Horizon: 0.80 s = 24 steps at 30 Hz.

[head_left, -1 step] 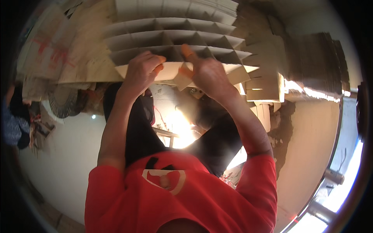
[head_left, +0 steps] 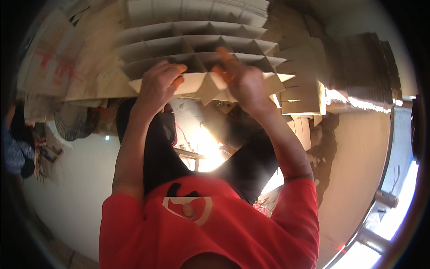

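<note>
left grip [head_left: 156,85]: curled inward | right grip [head_left: 249,86]: blurred, loosely spread | forearms [head_left: 134,145]: stretched forward

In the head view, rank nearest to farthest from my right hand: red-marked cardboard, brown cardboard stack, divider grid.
1. Divider grid, right by your right hand.
2. Brown cardboard stack, off to the right.
3. Red-marked cardboard, far left.

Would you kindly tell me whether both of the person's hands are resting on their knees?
No, the left hand and the right hand are both up at the cardboard divider.
</note>
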Available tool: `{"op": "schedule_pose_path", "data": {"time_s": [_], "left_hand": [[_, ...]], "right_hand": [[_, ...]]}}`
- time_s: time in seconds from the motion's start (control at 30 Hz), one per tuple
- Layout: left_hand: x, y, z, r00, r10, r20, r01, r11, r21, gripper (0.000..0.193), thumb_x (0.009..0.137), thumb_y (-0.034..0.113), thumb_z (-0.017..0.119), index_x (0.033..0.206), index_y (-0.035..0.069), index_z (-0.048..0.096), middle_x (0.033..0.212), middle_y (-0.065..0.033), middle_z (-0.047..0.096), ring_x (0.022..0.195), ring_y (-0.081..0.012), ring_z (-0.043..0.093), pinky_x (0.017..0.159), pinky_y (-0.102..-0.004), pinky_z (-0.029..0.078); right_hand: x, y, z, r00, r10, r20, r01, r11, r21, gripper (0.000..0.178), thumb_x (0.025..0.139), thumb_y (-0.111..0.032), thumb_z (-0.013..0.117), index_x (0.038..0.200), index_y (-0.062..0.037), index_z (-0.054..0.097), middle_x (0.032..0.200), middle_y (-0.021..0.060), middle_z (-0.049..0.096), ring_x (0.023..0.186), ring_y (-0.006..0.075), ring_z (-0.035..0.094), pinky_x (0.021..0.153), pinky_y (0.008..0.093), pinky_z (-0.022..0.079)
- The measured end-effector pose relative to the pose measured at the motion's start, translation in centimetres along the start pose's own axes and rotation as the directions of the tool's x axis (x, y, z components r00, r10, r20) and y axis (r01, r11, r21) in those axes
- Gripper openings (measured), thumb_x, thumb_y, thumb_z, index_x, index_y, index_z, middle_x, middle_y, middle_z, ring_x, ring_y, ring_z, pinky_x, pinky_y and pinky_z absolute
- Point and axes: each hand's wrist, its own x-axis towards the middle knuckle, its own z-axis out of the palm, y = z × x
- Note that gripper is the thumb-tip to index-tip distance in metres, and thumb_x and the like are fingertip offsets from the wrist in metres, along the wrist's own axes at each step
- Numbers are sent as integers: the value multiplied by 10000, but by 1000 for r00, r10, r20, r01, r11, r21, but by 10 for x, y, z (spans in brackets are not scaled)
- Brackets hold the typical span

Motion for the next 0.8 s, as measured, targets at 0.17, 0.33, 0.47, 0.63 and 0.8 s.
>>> {"op": "schedule_pose_path", "data": {"time_s": [0.17,0.33,0.47,0.63,0.8], "left_hand": [[13,28,-3,989,74,127,-99,974,203,708,630,42,734,1287,29,470,1308,-97,488,1252,-285,411,995,-361,386],[20,36,13,935,65,349,-181,933,310,770,638,75,738,1333,39,410,1362,-98,429,1298,-275,352,1063,-403,290],[23,31,10,922,70,381,-165,961,223,770,649,82,743,1342,53,409,1368,-121,425,1298,-274,358,1064,-392,297],[4,22,-20,997,-58,43,52,989,141,658,669,74,748,1278,69,501,1304,-130,502,1249,-283,426,1020,-369,363],[-19,4,-49,993,-87,-75,105,953,284,506,667,77,749,1147,31,595,1138,-103,614,1074,-256,536,903,-365,414]], "right_hand": [[-73,126,-44,857,231,-461,-453,763,-461,162,870,-143,597,1016,-88,637,1024,81,634,881,249,595,710,347,505],[-141,198,-58,614,732,-295,-691,318,-649,740,717,-401,731,1312,-117,395,1180,112,505,1075,320,489,793,491,440],[-169,237,-64,694,696,-184,-625,455,-634,669,653,-338,785,1209,-112,489,1169,117,530,1055,348,504,787,447,462],[-161,250,-93,573,772,-275,-813,494,-308,484,675,-330,770,1008,-73,533,886,177,640,852,373,587,727,443,442],[-131,213,-117,482,689,-540,-870,448,-206,391,778,-362,703,984,-70,545,918,174,641,872,362,597,730,424,450]]}}
